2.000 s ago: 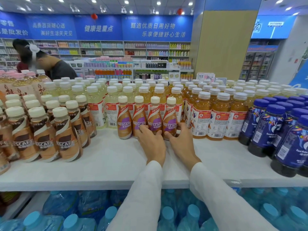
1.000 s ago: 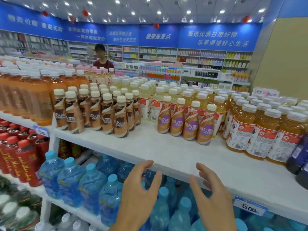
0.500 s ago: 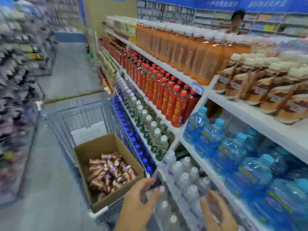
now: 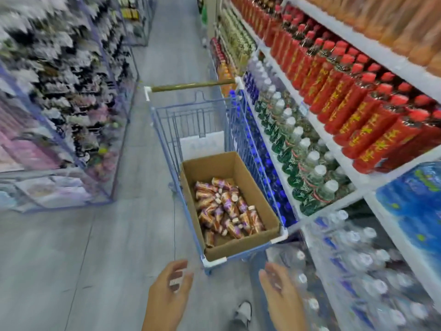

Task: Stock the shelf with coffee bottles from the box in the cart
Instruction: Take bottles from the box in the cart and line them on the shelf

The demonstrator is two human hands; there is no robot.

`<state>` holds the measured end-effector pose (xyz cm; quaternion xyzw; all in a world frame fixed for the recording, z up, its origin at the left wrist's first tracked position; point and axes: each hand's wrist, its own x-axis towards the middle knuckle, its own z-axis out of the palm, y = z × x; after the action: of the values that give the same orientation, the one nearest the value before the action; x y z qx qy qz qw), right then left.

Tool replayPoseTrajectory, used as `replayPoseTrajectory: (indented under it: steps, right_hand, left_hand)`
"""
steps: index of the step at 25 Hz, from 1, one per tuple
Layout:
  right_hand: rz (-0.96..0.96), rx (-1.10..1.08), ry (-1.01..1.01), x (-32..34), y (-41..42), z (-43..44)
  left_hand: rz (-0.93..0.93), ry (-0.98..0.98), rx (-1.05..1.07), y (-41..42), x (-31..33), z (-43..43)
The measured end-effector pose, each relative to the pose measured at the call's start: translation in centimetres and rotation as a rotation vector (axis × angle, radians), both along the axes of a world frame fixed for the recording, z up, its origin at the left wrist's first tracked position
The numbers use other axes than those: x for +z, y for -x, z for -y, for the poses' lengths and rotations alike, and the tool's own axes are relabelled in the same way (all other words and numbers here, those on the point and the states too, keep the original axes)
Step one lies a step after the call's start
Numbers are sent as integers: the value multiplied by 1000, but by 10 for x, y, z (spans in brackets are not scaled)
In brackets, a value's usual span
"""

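Observation:
A brown cardboard box sits in the near end of a blue wire cart in the aisle. Several brown-and-purple coffee bottles lie jumbled on the box floor. My left hand hangs empty just in front of the cart's near left corner, fingers loosely spread. My right hand hovers empty by the cart's near right corner, fingers relaxed. Neither hand touches the cart or the box. The shelf with the standing coffee bottles is out of view.
Shelving runs along the right with red bottles, green-labelled water bottles and clear water bottles lower down. A blurred rack of goods lines the left. Grey aisle floor lies between. A shoe shows below.
My view has swung from the coffee shelf left and down to the cart. Both hands left the shelved bottles and dropped, empty, toward the cart's near end.

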<state>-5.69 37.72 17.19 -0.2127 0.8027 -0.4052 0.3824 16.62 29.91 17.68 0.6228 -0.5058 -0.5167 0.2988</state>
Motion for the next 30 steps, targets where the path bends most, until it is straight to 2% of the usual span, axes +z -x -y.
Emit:
replayPoseTrajectory:
  steps: [4, 10, 16, 19, 24, 28, 30]
  right_hand:
    - [34, 128, -80, -12, 10, 43]
    - [92, 215, -170, -42, 59, 121]
    - [182, 226, -287, -62, 96, 177]
    - [262, 121, -347, -79, 101, 194]
    - [452, -196, -415, -123, 96, 215]
    - [515, -277, -454, -149, 92, 234]
    - [556, -288, -466, -153, 92, 248]
  left_hand:
    - [85, -61, -16, 13, -29, 34]
    - [143, -112, -74, 79, -65, 124]
    - [274, -134, -191, 144, -127, 223]
    - [556, -133, -440, 161, -184, 260]
    - [1054, -156, -1080, 170, -281, 298]
    - [1335, -32, -1308, 177, -312, 305]
    - [1375, -18, -1310, 184, -302, 312]
